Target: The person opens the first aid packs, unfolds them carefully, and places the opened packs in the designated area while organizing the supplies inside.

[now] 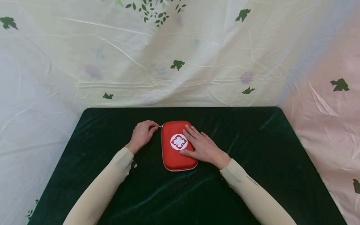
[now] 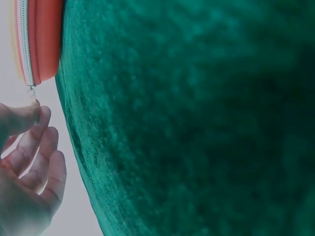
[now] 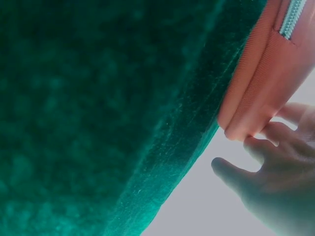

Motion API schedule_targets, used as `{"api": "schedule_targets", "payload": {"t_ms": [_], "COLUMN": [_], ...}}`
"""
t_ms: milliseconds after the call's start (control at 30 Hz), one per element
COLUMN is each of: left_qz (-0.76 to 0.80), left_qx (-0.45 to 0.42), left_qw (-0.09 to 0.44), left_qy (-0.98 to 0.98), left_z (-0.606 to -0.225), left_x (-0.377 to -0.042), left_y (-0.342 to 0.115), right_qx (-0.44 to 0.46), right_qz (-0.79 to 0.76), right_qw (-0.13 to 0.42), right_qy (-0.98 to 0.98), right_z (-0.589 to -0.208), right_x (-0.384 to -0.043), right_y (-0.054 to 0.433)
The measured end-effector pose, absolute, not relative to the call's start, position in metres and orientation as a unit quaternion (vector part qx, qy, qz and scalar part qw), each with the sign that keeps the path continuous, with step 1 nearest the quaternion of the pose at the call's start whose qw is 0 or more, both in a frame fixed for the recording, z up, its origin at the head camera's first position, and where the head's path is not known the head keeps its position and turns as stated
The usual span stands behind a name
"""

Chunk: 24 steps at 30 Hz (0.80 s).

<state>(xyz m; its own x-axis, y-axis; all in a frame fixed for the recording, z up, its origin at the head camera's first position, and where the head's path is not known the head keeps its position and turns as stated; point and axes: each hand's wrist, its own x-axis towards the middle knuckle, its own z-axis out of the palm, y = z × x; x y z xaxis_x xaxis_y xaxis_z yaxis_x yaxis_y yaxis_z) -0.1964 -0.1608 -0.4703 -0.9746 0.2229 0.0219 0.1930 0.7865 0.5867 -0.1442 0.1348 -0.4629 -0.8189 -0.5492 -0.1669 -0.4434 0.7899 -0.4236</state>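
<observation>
A red first-aid case (image 1: 172, 158) with a white cross emblem (image 1: 179, 142) lies flat on the table, its lid side up. At its far left corner my left hand (image 1: 142, 135) pinches the zipper pull (image 2: 33, 93) between thumb and forefinger. The other fingers of that hand are loosely bent. In the left wrist view the silver zipper (image 2: 25, 44) runs along the case's side with its teeth together. My right hand (image 1: 204, 148) rests on the right part of the lid, fingers spread and fairly straight, with the thumb below the emblem.
Dark green velvet cloth (image 1: 157, 200) covers the table, with its far edge a little beyond the case. A pale curtain (image 1: 208, 47) with leaf prints hangs behind and along both sides.
</observation>
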Motion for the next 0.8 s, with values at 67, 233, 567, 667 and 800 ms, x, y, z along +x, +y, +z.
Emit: {"api": "schedule_targets", "payload": {"t_ms": [67,233,567,667,800], "left_qz": [0.306,0.304,0.303,0.303,0.305], "left_qx": [0.113,0.119,0.129,0.132,0.133], "left_qw": [0.025,0.033,0.042,0.043,0.046], "left_qy": [0.945,0.945,0.943,0.943,0.942], "left_z": [-0.470,-0.468,-0.468,-0.468,-0.467], "left_x": [-0.196,-0.193,-0.187,-0.186,-0.184], "left_y": [-0.162,-0.165,-0.167,-0.168,-0.169], "right_qx": [-0.265,-0.263,-0.262,-0.262,-0.262], "right_qz": [-0.187,-0.188,-0.190,-0.191,-0.191], "right_qw": [0.141,0.140,0.141,0.141,0.144], "right_qy": [0.935,0.936,0.936,0.935,0.935], "right_z": [-0.462,-0.461,-0.462,-0.462,-0.461], "right_x": [-0.144,-0.144,-0.144,-0.143,-0.144], "right_y": [0.134,0.133,0.134,0.134,0.133]}}
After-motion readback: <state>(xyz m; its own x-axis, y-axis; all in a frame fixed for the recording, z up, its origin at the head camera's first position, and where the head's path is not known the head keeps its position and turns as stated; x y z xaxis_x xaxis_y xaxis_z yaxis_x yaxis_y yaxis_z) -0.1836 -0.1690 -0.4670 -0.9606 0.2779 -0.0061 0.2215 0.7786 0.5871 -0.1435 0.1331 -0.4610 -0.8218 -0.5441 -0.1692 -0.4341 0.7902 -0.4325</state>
